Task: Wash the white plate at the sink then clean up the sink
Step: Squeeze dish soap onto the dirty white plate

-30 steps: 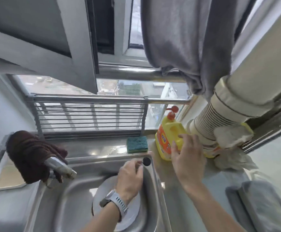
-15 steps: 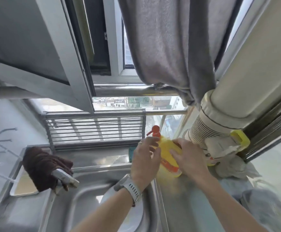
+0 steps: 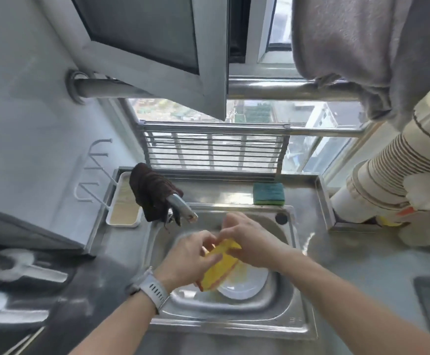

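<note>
Both hands [image 3: 216,254] around yellow bottle [image 3: 220,267]

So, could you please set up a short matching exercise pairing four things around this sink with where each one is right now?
Things:
1. white plate
2. yellow bottle
3. green sponge
4. dark brown cloth

Places:
A. draped over the faucet
B. on the ledge behind the sink
C. lying in the sink basin
D. held in both hands above the basin

Pairs: 1-C, 2-D, 3-B, 4-A
</note>
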`<act>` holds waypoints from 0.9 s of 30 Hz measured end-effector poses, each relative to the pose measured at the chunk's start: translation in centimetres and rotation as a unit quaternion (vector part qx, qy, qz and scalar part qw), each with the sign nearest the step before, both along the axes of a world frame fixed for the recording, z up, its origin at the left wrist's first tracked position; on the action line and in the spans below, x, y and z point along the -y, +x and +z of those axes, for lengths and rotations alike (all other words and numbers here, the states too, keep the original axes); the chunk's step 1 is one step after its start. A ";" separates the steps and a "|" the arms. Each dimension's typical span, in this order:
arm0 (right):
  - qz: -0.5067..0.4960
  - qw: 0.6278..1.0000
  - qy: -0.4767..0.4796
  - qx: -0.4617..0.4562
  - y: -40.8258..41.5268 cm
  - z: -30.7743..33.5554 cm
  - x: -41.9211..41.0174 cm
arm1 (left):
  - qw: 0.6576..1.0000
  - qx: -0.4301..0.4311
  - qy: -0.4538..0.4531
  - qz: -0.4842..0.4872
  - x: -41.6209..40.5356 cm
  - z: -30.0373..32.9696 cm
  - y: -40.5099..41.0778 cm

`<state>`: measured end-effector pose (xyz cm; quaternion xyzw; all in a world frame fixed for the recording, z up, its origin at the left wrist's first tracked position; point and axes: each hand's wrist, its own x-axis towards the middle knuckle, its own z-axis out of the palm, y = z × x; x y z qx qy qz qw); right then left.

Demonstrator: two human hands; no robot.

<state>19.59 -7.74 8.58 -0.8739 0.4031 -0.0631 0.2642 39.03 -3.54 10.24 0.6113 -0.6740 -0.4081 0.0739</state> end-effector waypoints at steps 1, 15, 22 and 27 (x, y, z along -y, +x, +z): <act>0.010 1.000 0.002 0.004 1.5 -0.9 0.1 | 0.999 -0.002 0.016 0.031 -0.3 -1.0 1.0; -0.545 0.781 0.273 0.138 6.2 -9.7 -9.7 | 0.925 -0.053 0.118 0.357 -2.3 -12.5 4.1; -0.530 0.546 0.508 0.404 8.2 -12.1 -13.0 | 0.888 -0.118 0.154 0.416 -1.6 -15.3 3.6; -0.536 0.528 0.481 0.450 8.1 -12.1 -12.8 | 0.884 -0.126 0.163 0.420 -0.9 -15.4 2.8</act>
